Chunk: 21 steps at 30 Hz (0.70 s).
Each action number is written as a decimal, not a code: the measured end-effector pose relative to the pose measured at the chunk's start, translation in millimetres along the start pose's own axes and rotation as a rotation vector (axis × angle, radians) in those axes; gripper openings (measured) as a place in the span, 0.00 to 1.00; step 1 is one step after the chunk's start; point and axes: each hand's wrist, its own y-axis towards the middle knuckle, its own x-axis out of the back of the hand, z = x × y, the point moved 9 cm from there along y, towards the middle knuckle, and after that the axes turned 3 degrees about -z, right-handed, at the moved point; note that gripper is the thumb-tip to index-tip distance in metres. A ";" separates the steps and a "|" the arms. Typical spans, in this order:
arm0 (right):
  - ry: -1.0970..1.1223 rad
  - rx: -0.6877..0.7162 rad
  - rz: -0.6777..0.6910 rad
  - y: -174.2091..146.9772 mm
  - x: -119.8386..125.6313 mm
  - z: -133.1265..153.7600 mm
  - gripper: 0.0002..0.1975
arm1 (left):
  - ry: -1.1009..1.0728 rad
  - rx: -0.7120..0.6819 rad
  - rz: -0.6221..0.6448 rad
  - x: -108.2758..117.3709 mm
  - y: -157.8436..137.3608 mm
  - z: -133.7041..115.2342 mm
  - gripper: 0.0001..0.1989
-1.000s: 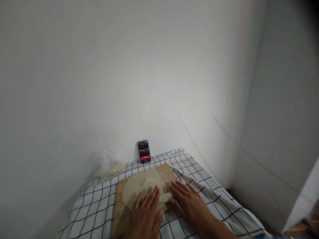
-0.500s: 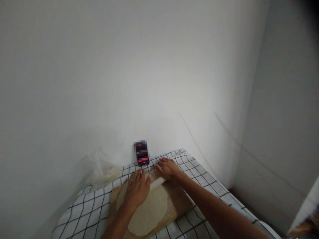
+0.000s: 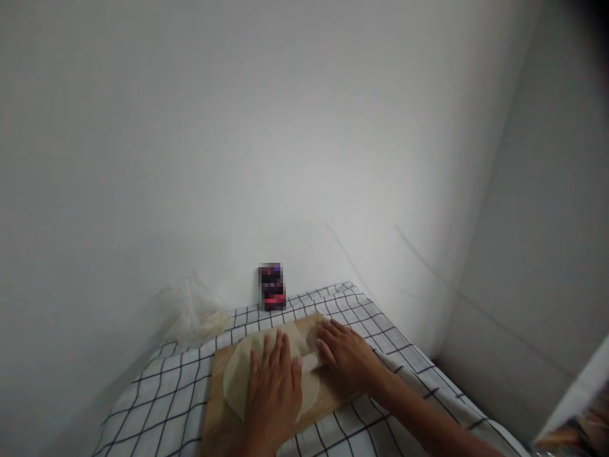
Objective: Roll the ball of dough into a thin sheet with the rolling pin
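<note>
A thin, pale sheet of rolled dough lies on a wooden board. Across it runs a pale rolling pin, of which only a short stretch between my hands shows. My left hand lies palm down over the pin's left part, fingers stretched out and pointing away from me. On the pin's right end rests my right hand, also palm down, its fingers extended and angled to the left. Both palms press from above rather than wrap round the pin. My hands hide part of the dough.
A phone with a blurred screen leans against the white wall behind the board. A clear plastic bag with pale contents sits at the back left. The checked cloth covers the table. Another wall stands at right.
Both hands and the rolling pin have moved back toward me, from the dough's far edge to its middle. The board's far edge now shows. The view has shifted slightly.
</note>
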 end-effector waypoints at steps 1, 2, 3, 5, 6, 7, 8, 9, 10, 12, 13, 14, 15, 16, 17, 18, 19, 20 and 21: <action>-0.003 -0.003 -0.028 -10.6 3.6 2.7 0.21 | -0.002 -0.028 -0.052 8.8 -5.9 -5.3 0.28; -0.003 -0.008 -0.050 -21.4 6.5 5.1 0.22 | -0.006 -0.059 -0.093 17.8 -11.5 -10.7 0.30; 0.000 -0.011 -0.071 -32.4 9.1 7.5 0.23 | -0.010 -0.089 -0.120 26.4 -16.6 -15.9 0.31; 0.015 0.000 -0.115 -54.4 14.2 13.2 0.24 | -0.012 -0.140 -0.152 41.9 -25.8 -25.1 0.35; 0.021 0.008 -0.131 -64.9 15.9 15.6 0.25 | -0.009 -0.162 -0.157 47.7 -30.2 -29.3 0.36; 0.025 0.017 -0.141 -74.5 16.9 17.7 0.25 | -0.005 -0.181 -0.167 52.6 -34.7 -33.0 0.37; 0.025 0.025 -0.150 -83.1 17.6 19.3 0.26 | -0.002 -0.195 -0.186 56.8 -39.2 -36.1 0.37; 0.024 0.034 -0.159 -90.3 18.0 20.5 0.27 | -0.001 -0.203 -0.208 59.6 -43.5 -38.6 0.38; 0.025 0.045 -0.167 -95.8 18.1 21.5 0.28 | -0.002 -0.206 -0.231 61.2 -47.5 -40.3 0.39; 0.029 0.058 -0.178 -101.2 17.7 21.9 0.29 | -0.010 -0.196 -0.274 61.9 -53.2 -41.0 0.40; 0.031 0.059 -0.176 -100.9 16.9 21.4 0.29 | -0.013 -0.191 -0.286 61.2 -54.5 -40.6 0.40; 0.036 0.054 -0.168 -98.5 15.8 20.3 0.29 | -0.013 -0.189 -0.283 59.6 -54.3 -40.1 0.40; 0.042 0.043 -0.158 -94.5 14.9 19.0 0.28 | -0.013 -0.191 -0.277 58.4 -53.1 -39.4 0.39; 0.051 0.030 -0.147 -89.3 14.3 17.6 0.26 | -0.012 -0.191 -0.267 57.5 -50.9 -38.2 0.37; 0.065 0.020 -0.135 -83.3 13.9 16.9 0.26 | -0.011 -0.190 -0.256 56.9 -48.1 -36.8 0.36; 0.084 0.015 -0.126 -77.1 14.1 17.0 0.25 | -0.009 -0.184 -0.244 56.5 -45.1 -35.0 0.34; 0.107 0.011 -0.120 -71.3 14.9 17.4 0.24 | -0.011 -0.174 -0.231 56.0 -42.2 -32.8 0.33; 0.133 0.007 -0.116 -66.3 16.0 18.2 0.24 | -0.018 -0.159 -0.218 55.2 -39.7 -30.4 0.32; 0.160 0.002 -0.115 -62.4 17.3 18.8 0.22 | -0.034 -0.141 -0.202 53.9 -37.8 -27.8 0.31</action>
